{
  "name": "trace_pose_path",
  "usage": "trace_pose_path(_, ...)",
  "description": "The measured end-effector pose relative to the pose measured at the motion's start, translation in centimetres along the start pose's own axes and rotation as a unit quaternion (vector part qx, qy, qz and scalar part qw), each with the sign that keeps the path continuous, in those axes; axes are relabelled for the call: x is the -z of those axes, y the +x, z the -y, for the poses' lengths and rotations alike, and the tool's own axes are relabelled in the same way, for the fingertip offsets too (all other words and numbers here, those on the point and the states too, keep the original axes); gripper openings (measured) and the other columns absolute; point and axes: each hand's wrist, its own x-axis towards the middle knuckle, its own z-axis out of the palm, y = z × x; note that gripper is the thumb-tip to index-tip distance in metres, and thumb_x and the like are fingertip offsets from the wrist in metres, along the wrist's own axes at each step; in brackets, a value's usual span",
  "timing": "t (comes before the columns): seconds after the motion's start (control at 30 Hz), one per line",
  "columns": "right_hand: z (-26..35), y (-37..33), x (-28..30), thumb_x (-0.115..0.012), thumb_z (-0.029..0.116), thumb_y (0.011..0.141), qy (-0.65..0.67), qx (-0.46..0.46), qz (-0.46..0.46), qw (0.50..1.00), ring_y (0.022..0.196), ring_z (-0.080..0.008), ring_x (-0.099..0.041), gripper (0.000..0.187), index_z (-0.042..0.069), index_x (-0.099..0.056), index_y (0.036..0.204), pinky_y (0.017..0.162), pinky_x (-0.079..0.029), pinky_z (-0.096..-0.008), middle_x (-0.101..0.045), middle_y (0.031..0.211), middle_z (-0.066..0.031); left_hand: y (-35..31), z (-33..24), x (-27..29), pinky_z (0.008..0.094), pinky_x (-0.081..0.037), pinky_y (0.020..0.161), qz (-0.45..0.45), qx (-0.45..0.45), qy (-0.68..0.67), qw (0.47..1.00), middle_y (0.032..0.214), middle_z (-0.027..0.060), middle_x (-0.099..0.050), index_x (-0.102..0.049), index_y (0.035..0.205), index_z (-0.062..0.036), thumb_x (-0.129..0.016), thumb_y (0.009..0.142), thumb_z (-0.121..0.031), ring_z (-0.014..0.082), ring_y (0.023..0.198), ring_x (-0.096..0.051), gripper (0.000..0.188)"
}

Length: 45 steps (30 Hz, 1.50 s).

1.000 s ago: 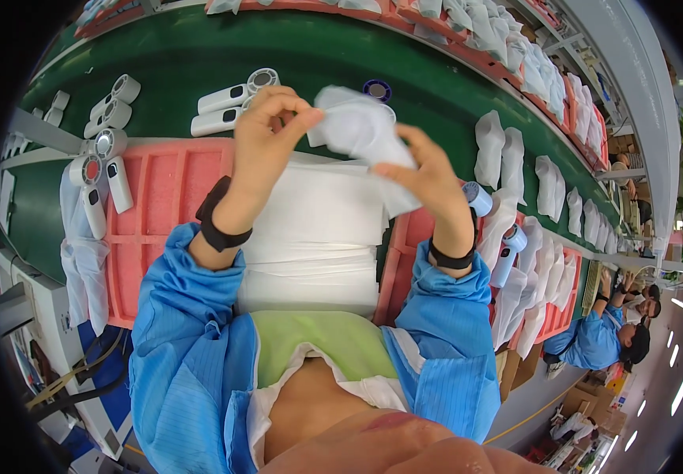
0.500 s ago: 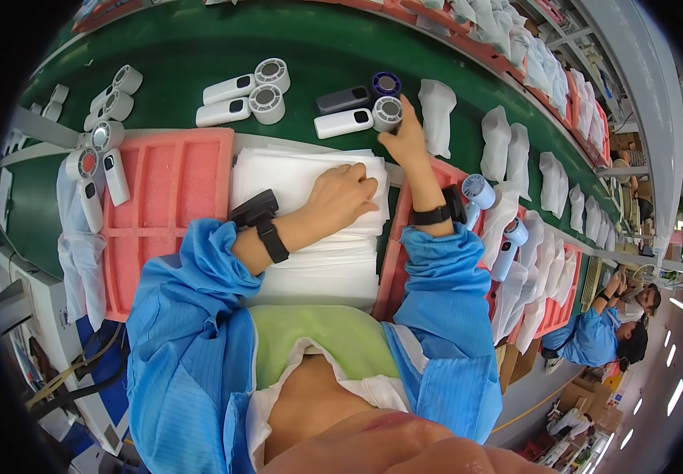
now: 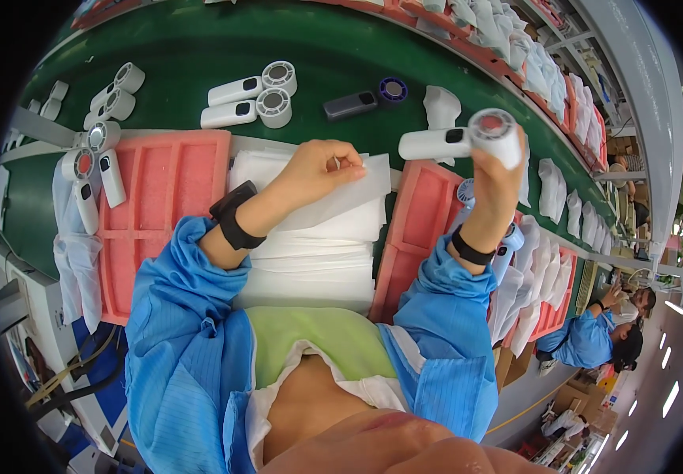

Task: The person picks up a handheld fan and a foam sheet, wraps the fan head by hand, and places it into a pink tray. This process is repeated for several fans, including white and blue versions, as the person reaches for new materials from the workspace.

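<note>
My right hand [image 3: 497, 183] is closed around the round head of a white handheld fan [image 3: 435, 144], whose handle points left above the belt. Over the stack of thin white sleeves [image 3: 318, 272], my left hand [image 3: 319, 174] pinches the edge of the top white sleeve [image 3: 340, 196], which is partly lifted. Whether it is a bag or a flat sheet, I cannot tell. A dark grey handheld fan [image 3: 351, 105] lies on the belt beyond my hands. To its left rest two white fans [image 3: 229, 114] side by side.
A green conveyor belt [image 3: 175, 47] runs across the far side. Pink compartment trays [image 3: 164, 170] flank the stack. Wrapped white packages [image 3: 551, 189] lie on the belt and the right tray, near light blue fans [image 3: 507, 241]. More white fans [image 3: 112, 178] are at the left.
My right hand has picked the white fan off the belt and carried it right and nearer. My left hand has moved slightly left and away from me, raising the top sleeve's edge.
</note>
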Motion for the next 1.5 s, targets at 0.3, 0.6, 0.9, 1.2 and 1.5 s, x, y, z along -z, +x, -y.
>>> trace_pose_path(0.3,-0.1,-1.7,-5.0,-0.079,0.004,0.061,-0.069,0.039,0.06,0.995,0.097,-0.0175,-0.06,0.064,0.002,-0.05,0.118,0.088,-0.048,-0.0299,-0.061,0.106,-0.0076,-0.5,-3.6,2.7,0.0239,-0.043,0.058,-0.064,0.042,-0.148,0.986,0.08,-0.0003,-0.064,-0.063,0.091,-0.0045,-0.068,0.089,-0.016,0.0063,0.061,-0.051,0.013)
trace_pose_path(0.6,-1.4,-2.7,-9.7,-0.081,0.0,0.058,-0.325,0.223,0.131,0.91,0.09,-0.021,-0.062,0.061,0.003,-0.061,0.115,0.08,-0.05,-0.0305,-0.059,0.101,-0.0085,-1.2,-6.0,3.1,0.024,-0.044,0.077,-0.116,0.001,-0.436,0.892,0.091,0.0028,-0.065,-0.059,0.1,-0.0069,-0.063,0.093,-0.013,0.0123,0.081,-0.061,0.01)
trace_pose_path(0.9,-1.9,-3.8,-10.7,-0.077,-0.006,0.056,-0.401,0.233,0.071,0.883,0.094,-0.0271,-0.057,0.067,0.003,-0.063,0.121,0.075,-0.05,-0.0331,-0.052,0.106,-0.013,-3.8,-6.8,-0.6,0.0306,-0.048,0.069,-0.15,-0.182,0.024,0.971,0.089,0.0051,-0.063,-0.066,0.101,-0.0044,-0.064,0.086,-0.003,0.018,0.079,-0.062,0.015)
trace_pose_path(1.2,-4.0,-4.0,-10.9,-0.075,-0.007,0.065,-0.386,0.175,0.004,0.906,0.103,-0.0284,-0.058,0.061,-0.001,-0.053,0.122,0.082,-0.05,-0.0328,-0.052,0.112,-0.0134,-3.0,-7.4,-0.5,0.0335,-0.05,0.069,-0.196,-0.238,0.183,0.934,0.112,0.0111,-0.056,-0.064,0.115,-0.01,-0.069,0.069,0.002,0.0258,0.082,-0.06,0.048)
trace_pose_path(1.5,-2.5,-5.2,-11.5,-0.069,-0.006,0.069,0.025,0.007,0.141,0.99,0.119,-0.0244,-0.05,0.063,0.0,-0.045,0.127,0.093,-0.049,-0.0357,-0.047,0.12,-0.0115,-2.7,-9.2,3.0,0.0384,-0.047,0.083,-0.188,-0.263,0.299,0.898,0.122,0.0132,-0.051,-0.062,0.117,-0.0152,-0.073,0.068,-0.003,0.0298,0.102,-0.054,0.052)
